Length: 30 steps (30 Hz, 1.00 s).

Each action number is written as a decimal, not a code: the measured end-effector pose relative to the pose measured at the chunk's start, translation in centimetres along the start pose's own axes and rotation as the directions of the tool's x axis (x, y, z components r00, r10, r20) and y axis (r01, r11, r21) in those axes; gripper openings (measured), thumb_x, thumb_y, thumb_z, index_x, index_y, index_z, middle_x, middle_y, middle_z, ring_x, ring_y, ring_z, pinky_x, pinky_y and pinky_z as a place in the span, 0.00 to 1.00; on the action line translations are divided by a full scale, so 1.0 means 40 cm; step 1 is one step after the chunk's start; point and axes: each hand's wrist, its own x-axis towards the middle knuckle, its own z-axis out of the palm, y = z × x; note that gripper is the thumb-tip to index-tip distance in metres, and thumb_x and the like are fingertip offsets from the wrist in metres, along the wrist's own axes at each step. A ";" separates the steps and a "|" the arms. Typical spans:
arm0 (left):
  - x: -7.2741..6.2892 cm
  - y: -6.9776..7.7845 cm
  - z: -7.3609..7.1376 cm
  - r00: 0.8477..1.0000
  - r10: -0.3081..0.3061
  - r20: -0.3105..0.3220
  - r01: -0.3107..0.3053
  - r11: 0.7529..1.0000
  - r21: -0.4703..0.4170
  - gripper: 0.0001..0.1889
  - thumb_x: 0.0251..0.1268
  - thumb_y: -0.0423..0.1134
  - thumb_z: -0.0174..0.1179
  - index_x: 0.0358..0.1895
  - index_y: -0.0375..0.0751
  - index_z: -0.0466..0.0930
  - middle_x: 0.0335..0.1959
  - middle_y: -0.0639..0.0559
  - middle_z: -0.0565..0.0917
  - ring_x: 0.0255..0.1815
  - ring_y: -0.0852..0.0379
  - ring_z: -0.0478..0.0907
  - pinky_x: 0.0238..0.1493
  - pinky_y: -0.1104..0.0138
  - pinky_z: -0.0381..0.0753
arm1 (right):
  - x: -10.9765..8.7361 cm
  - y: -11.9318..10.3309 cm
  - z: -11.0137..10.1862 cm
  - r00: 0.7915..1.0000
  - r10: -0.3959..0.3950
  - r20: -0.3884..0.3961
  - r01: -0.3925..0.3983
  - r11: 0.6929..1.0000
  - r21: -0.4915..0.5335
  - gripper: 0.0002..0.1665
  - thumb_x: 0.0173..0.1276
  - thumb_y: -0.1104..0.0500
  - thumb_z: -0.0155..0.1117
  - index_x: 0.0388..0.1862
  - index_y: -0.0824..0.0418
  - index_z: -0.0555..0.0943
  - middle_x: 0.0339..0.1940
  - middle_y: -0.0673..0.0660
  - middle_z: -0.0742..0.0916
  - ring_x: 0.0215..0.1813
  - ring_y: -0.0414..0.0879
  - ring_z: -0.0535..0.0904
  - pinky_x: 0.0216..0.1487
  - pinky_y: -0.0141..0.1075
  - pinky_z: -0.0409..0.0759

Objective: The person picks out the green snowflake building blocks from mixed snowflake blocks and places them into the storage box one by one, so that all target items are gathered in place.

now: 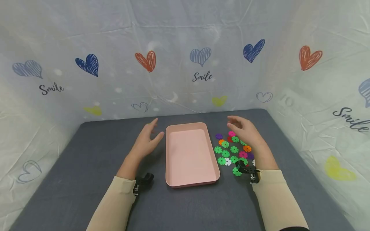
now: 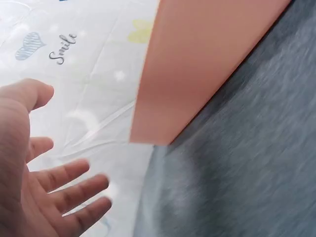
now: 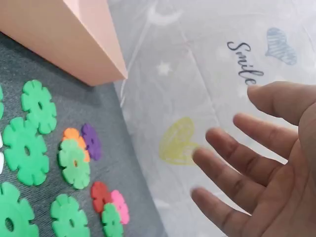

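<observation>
A shallow pink tray (image 1: 190, 154) lies on the dark grey table between the two hands. My left hand (image 1: 145, 141) is just left of its left wall, fingers spread and holding nothing. In the left wrist view the same hand (image 2: 54, 182) is apart from the pink tray (image 2: 197, 59). My right hand (image 1: 245, 130) is held over the far side of a scatter of notched plastic discs (image 1: 234, 149), its fingers relaxed. Nothing is in the right hand (image 3: 261, 173) in the right wrist view either. Green discs (image 3: 25, 150) dominate, with orange, purple, pink, red and white ones among them.
The discs lie flat to the right of the tray, some overlapping. A pale cloth (image 1: 173, 86) printed with hearts and "Smile" walls in the back and sides of the grey table (image 1: 86, 179). A black camera mount (image 1: 143, 181) is strapped on each wrist.
</observation>
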 end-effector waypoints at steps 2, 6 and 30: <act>0.004 0.000 0.020 1.000 -0.011 0.026 0.013 0.998 -0.059 0.36 0.77 0.47 0.58 0.81 0.41 0.57 0.64 0.37 0.74 0.56 0.40 0.77 0.52 0.46 0.79 | 0.001 0.008 0.003 1.000 0.015 -0.001 -0.015 1.000 0.015 0.31 0.81 0.47 0.57 0.76 0.60 0.70 0.62 0.63 0.80 0.60 0.60 0.77 0.56 0.53 0.77; 0.005 -0.010 0.052 0.995 -0.044 0.088 0.057 0.986 -0.158 0.29 0.77 0.42 0.59 0.76 0.42 0.66 0.51 0.41 0.78 0.40 0.49 0.79 0.38 0.55 0.78 | 0.007 0.040 0.010 0.997 0.075 -0.003 -0.074 0.997 0.008 0.27 0.80 0.51 0.60 0.71 0.62 0.75 0.35 0.57 0.78 0.31 0.50 0.72 0.33 0.41 0.73; -0.008 -0.086 0.109 0.992 -0.047 0.117 0.082 0.944 -0.321 0.27 0.72 0.37 0.64 0.72 0.37 0.72 0.46 0.40 0.81 0.37 0.51 0.78 0.39 0.58 0.75 | 0.004 0.117 0.013 0.972 0.231 -0.032 -0.227 0.910 -0.346 0.26 0.66 0.49 0.71 0.55 0.66 0.83 0.52 0.66 0.85 0.45 0.58 0.81 0.47 0.55 0.78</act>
